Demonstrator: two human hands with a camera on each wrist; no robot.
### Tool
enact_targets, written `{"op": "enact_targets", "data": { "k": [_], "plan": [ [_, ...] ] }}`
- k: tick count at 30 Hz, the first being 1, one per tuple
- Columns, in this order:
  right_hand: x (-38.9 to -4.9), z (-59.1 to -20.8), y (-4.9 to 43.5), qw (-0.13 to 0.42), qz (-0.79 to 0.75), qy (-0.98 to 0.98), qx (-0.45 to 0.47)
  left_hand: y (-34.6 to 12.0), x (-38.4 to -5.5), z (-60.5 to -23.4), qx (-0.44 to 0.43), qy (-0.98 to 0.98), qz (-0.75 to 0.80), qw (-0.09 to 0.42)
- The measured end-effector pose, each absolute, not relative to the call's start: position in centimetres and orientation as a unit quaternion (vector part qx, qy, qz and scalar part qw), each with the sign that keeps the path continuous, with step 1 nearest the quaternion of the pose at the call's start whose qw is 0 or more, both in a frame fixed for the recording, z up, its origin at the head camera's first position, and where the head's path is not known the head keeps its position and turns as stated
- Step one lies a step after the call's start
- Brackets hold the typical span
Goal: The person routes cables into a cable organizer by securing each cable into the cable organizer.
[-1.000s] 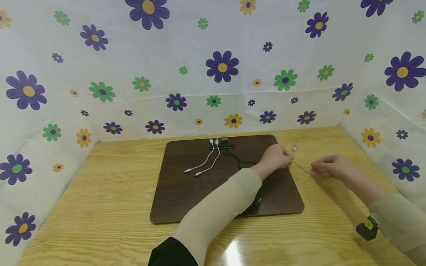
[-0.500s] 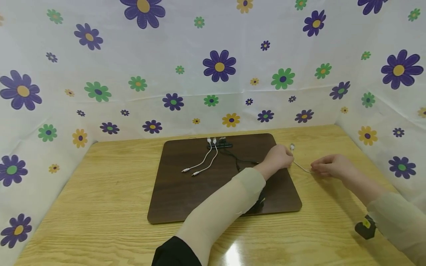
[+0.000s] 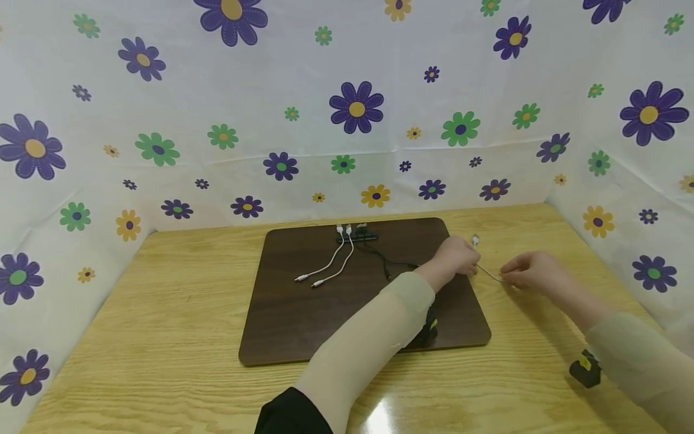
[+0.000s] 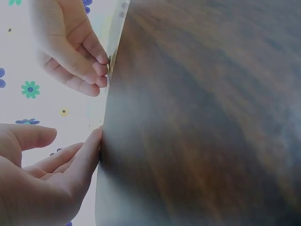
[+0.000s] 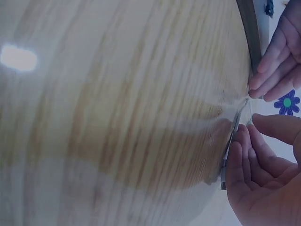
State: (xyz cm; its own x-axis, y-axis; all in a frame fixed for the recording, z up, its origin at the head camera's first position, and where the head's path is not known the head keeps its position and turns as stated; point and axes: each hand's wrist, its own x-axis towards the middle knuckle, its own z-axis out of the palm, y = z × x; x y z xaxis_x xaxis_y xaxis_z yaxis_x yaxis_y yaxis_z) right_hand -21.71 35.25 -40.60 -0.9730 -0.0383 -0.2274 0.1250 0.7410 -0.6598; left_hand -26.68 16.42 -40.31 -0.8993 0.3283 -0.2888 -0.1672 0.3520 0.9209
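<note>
In the head view, a short white USB cable [image 3: 490, 272] lies on the table just right of a dark brown board [image 3: 303, 313], its plug [image 3: 475, 239] pointing away from me. My right hand [image 3: 537, 274] pinches the cable's near end between thumb and fingertips. My left hand [image 3: 455, 256] reaches across to the board's right edge beside the cable. The left wrist view shows the left hand [image 4: 56, 179] with thumb apart and fairly straight fingers touching down at that edge. In the right wrist view, the right hand's fingers [image 5: 240, 162] sit low against the tabletop.
Two white USB cables [image 3: 338, 269] lie on the board, plugged into a black hub [image 3: 358, 237] at its back edge. A black cord [image 3: 386, 258] runs from the hub under the left forearm. A flower-printed cloth [image 3: 303, 108] encloses the wooden table [image 3: 179, 313].
My right hand has shifted slightly left with the cable end. The left hand stays by the board's edge. The head view has turned slightly.
</note>
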Motion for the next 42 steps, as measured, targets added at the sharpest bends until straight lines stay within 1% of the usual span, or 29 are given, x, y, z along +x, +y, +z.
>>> {"op": "enact_targets", "data": {
  "k": [4, 7, 12, 20, 29, 38, 42],
  "plan": [
    [-21.9, -40.9, 34.8, 0.092, -0.318, 0.944, -0.012, 16.5, -26.7, -40.3, 0.032, 0.768, 0.599, 0.225],
    [-21.9, -41.1, 34.3, 0.087, -0.302, 0.949, -0.030, 16.5, -26.7, -40.2, 0.029, 0.763, 0.605, 0.226],
    [-21.7, -41.1, 33.7, 0.094, -0.289, 0.952, -0.030, 16.5, -26.5, -40.2, 0.028, 0.762, 0.605, 0.228],
    [-21.3, -41.0, 33.8, 0.090, -0.273, 0.957, -0.034, 16.4, -26.3, -40.6, 0.021, 0.747, 0.624, 0.229],
    [-21.1, -40.9, 33.6, 0.088, -0.292, 0.952, -0.040, 16.2, -26.6, -41.4, 0.012, 0.707, 0.665, 0.240],
    [-20.8, -40.1, 33.0, 0.106, -0.353, 0.929, -0.021, 15.8, -26.6, -41.4, -0.004, 0.700, 0.678, 0.225],
    [-20.7, -40.2, 32.8, 0.103, -0.347, 0.931, -0.040, 15.3, -26.8, -41.6, -0.013, 0.686, 0.689, 0.233]
  ]
}}
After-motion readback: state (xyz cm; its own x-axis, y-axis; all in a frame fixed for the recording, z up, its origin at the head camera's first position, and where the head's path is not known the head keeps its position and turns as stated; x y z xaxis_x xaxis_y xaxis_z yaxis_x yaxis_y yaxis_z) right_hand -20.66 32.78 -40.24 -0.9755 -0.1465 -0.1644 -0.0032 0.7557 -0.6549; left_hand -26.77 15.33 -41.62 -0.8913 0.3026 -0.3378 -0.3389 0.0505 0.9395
